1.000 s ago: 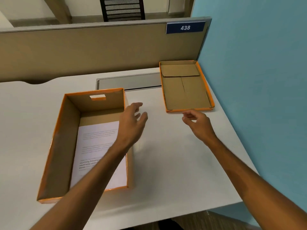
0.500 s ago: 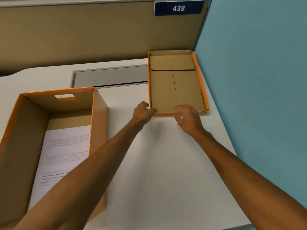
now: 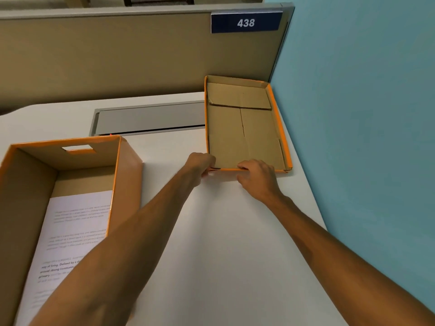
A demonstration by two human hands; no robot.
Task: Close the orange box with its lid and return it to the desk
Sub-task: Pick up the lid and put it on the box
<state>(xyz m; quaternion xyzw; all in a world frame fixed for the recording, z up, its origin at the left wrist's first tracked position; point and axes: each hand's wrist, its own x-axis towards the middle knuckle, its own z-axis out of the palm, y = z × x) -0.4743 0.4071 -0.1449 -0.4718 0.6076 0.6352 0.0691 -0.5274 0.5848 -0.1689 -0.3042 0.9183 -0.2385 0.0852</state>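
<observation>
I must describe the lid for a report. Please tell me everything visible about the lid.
The lid is a shallow cardboard tray, plain brown inside with thin orange rims. It lies upside down, open side up, on the white desk in the far right corner beside the blue wall. Folded flaps show on its floor. The left hand pinches its near left corner; the right hand grips its near edge.

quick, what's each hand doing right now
Left hand: closed on the near left corner of the lid.
Right hand: closed on the lid's near edge.
</observation>
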